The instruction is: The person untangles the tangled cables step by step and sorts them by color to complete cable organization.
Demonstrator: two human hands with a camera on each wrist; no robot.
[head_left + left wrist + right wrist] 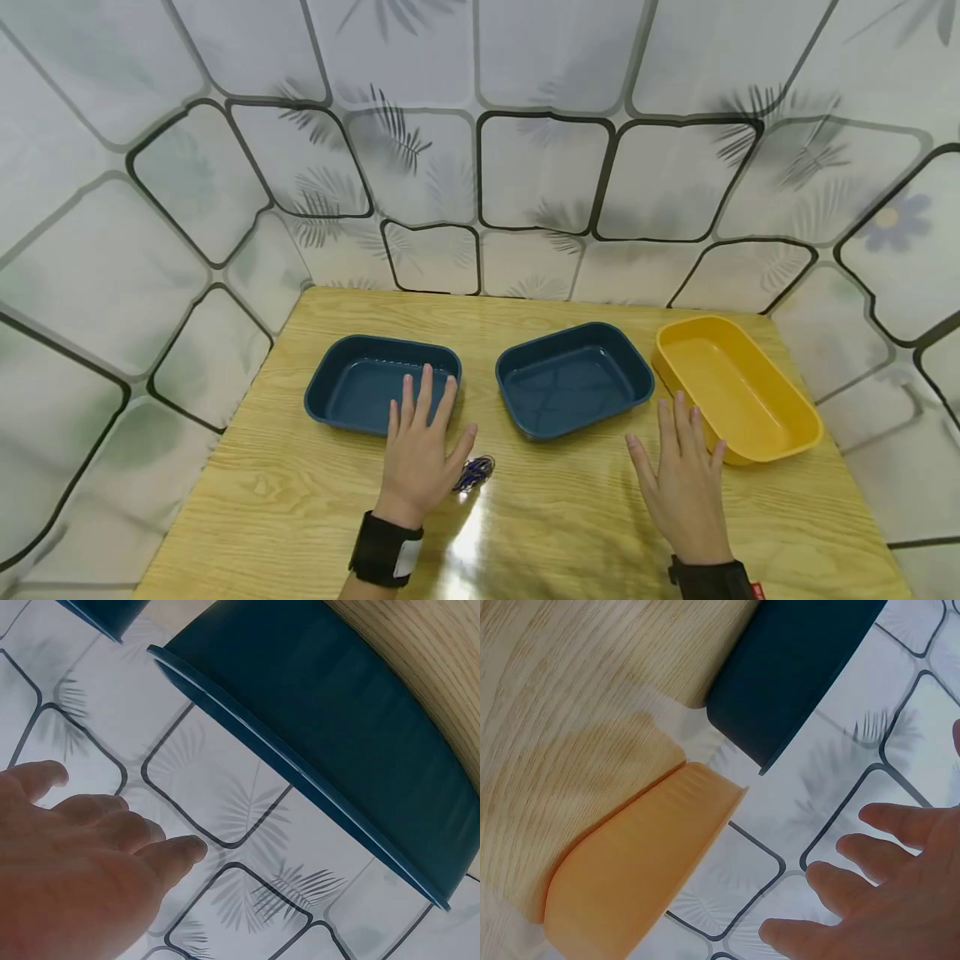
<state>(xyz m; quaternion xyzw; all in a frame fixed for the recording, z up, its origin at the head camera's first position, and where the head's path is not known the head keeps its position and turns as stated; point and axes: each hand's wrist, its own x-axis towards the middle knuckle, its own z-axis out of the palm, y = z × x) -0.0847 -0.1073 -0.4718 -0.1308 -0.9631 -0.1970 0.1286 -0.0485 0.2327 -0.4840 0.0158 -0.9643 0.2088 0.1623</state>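
My left hand (420,458) is spread out, palm down, with its fingertips overlapping the near right part of the left blue tub (345,421) in the head view. Just right of that hand's thumb lies a small bundle of dark blue and silvery strands (476,472) on the table. My right hand (684,492), fingers straight and apart, is by the near left side of a yellow tub (738,400). Between the hands, farther back, stands a second blue tub (573,383). Neither hand holds anything. The left wrist view shows the left hand (90,862) apart from the blue tub's side (322,727).
All three tubs stand in a row on a light wood-grain table (262,500). Patterned curtain-like walls (540,167) enclose the table at the back and both sides. Each wrist wears a black band (386,550).
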